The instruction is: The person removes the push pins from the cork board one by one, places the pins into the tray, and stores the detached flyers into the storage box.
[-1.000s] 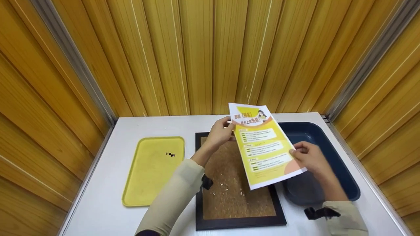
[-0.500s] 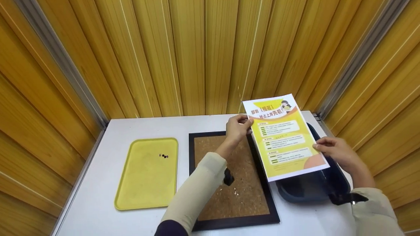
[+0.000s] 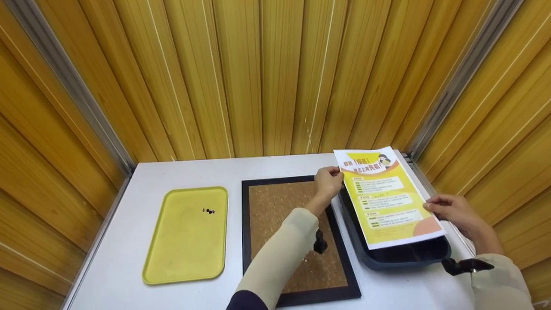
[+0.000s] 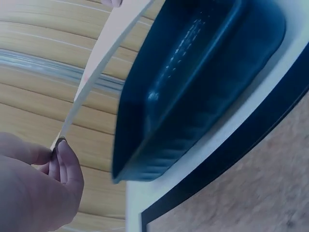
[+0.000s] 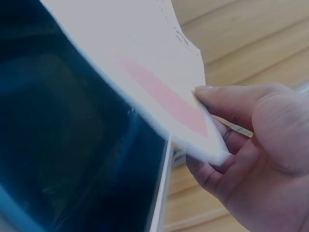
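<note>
A yellow and white printed flyer [image 3: 387, 202] hangs over the dark blue bin [image 3: 400, 256], hiding most of it in the head view. My left hand [image 3: 329, 184] pinches the flyer's upper left edge between thumb and fingers. On the opposite side, lower down, my right hand [image 3: 458, 215] pinches the right edge; its thumb lies on the printed face in the right wrist view. The sheet [image 4: 108, 46] shows nearly edge-on above the bin [image 4: 193, 92] in the left wrist view. Its lower corner [image 5: 193, 130] bends slightly near my right fingers.
A cork board [image 3: 275, 206] with a black frame [image 3: 246, 215] lies left of the bin, partly under my left forearm. Small white bits lie on the cork. Farther left is a yellow tray [image 3: 185, 241] holding several tiny dark pieces [image 3: 208, 211]. Wood-patterned walls [image 3: 241, 77] enclose the white table [image 3: 125, 241].
Both hands have carried the flyer rightward from above the cork board to above the blue bin, and it has come down a little in the last half second. The head view has shifted slightly.
</note>
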Motion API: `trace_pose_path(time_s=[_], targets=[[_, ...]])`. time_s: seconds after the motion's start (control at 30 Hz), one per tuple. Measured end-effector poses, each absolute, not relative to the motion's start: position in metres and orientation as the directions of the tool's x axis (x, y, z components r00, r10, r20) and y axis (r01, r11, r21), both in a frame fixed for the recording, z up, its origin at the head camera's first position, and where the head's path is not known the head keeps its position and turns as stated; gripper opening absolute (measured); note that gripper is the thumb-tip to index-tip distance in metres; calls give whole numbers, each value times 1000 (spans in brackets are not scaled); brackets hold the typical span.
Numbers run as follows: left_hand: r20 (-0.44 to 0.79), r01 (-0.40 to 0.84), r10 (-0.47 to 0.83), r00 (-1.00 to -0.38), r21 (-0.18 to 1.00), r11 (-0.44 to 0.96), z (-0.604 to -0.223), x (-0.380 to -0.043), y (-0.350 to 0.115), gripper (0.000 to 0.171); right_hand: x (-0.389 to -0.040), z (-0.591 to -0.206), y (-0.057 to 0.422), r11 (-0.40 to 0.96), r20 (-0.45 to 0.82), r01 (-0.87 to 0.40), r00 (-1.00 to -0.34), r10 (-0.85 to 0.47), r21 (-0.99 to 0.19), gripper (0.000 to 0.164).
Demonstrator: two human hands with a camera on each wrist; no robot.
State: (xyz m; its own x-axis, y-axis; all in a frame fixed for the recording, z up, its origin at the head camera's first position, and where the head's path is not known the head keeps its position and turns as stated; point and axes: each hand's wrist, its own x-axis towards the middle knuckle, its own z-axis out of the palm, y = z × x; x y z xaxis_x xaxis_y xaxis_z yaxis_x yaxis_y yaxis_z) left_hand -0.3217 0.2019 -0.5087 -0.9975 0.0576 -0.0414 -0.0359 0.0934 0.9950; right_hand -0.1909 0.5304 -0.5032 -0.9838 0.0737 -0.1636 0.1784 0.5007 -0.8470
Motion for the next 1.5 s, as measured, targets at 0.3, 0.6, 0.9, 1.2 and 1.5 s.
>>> trace_pose_path(time_s=[0.3,0.6,0.9,1.2,1.5], targets=[[-17,-12,28,-999,985,171,-539,-323,222,6,-177,-526,541,590,-214,240,-970,115,-771,32],[-21,-18,5,-1000,930,368,-555,-329,226,6,-181,-527,535,642,-202,232,-972,121,-731,32],[-25,-8,40,-999,925,379,-553,-328,225,6,-184,-527,536,672,-210,243,-969,131,-700,32],[26,50,59,-998,898,437,-546,-324,225,11,-185,-527,535,645,-200,245,-969,144,-724,33],[-14,16,68,-998,904,427,-544,-321,227,16,-185,-526,537,611,-209,270,-963,171,-744,34]])
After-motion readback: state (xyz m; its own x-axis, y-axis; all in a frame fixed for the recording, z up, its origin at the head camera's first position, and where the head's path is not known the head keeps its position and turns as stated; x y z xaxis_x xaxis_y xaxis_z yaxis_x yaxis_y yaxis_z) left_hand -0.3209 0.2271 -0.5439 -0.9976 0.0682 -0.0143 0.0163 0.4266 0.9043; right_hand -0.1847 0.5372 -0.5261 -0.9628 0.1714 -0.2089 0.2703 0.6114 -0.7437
